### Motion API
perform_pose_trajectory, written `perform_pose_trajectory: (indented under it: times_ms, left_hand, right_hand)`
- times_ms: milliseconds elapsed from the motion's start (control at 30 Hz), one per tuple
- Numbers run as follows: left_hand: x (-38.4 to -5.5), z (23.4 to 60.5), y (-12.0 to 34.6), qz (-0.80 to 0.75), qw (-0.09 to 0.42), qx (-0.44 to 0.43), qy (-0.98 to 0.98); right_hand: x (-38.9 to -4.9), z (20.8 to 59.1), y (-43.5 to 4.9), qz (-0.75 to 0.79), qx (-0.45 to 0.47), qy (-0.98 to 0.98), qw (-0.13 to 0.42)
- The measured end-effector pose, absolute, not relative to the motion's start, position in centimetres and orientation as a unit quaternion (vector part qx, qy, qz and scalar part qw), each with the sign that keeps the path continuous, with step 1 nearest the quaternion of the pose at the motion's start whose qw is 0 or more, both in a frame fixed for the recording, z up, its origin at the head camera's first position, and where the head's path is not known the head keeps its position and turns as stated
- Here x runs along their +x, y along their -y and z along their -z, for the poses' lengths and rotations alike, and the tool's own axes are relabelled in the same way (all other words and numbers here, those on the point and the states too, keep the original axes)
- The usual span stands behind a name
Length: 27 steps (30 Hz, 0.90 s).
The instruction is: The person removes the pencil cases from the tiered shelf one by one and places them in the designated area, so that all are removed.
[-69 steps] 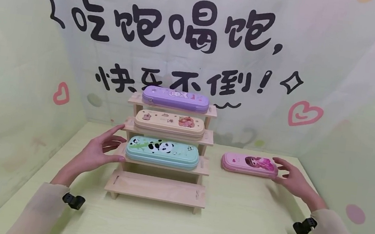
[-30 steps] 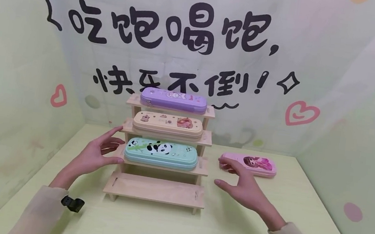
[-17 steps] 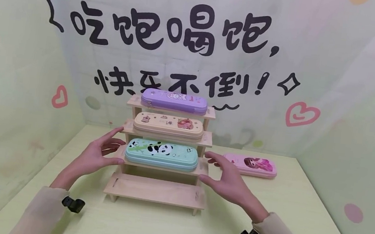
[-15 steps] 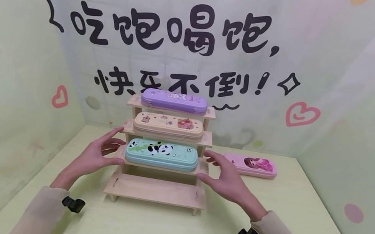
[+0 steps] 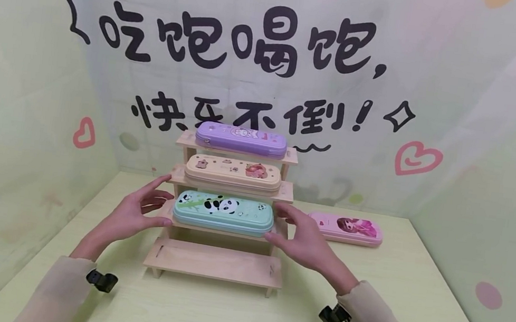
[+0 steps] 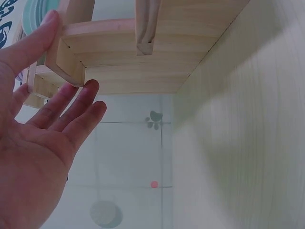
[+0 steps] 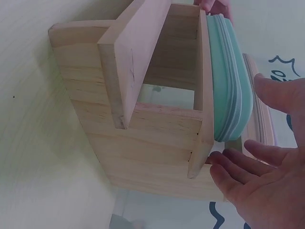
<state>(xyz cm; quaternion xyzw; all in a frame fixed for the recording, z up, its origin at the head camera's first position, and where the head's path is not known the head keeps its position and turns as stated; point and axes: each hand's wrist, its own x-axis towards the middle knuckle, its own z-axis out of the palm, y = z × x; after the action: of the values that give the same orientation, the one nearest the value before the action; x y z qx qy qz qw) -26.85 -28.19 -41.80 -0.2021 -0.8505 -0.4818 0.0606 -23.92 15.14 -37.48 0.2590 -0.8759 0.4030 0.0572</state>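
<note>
A teal panda pencil case (image 5: 223,213) lies on the second step from the bottom of a wooden stepped rack (image 5: 213,262). At its left end is my left hand (image 5: 129,215), fingers loosely spread, thumb tip against the step's edge beside the case. In the left wrist view those fingertips (image 6: 90,88) are right at the step's wooden corner. My right hand (image 5: 308,241) reaches to the case's right end, thumb toward its front corner. The right wrist view shows the right fingers (image 7: 238,171) extended just past the case's end, the thumb standing apart from it.
A cream pencil case (image 5: 232,174) lies one step higher and a purple one (image 5: 241,140) on the top step. To the right, a pink pencil case (image 5: 350,230) lies on the pale table (image 5: 202,316), partly behind my right hand. Printed cloth walls (image 5: 463,205) surround the table.
My right hand has moved left from the pink pencil case's right end, across in front of it, to the teal case's right end. The left hand and all the cases have stayed in place.
</note>
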Motion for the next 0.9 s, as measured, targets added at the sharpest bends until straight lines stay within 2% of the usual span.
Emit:
perform_pose_trajectory:
  times_ms: [533,900]
  left_hand:
    - [-26.9,41.8,28.2,0.485,0.061,-0.208,0.847]
    - [-26.9,41.9,28.3,0.487,0.061,-0.206,0.847]
  right_hand:
    - [-24.3,37.4,-14.0,-0.408,0.242,0.88,0.023]
    - [-24.9,37.8,-13.3,-0.417,0.236,0.877,0.028]
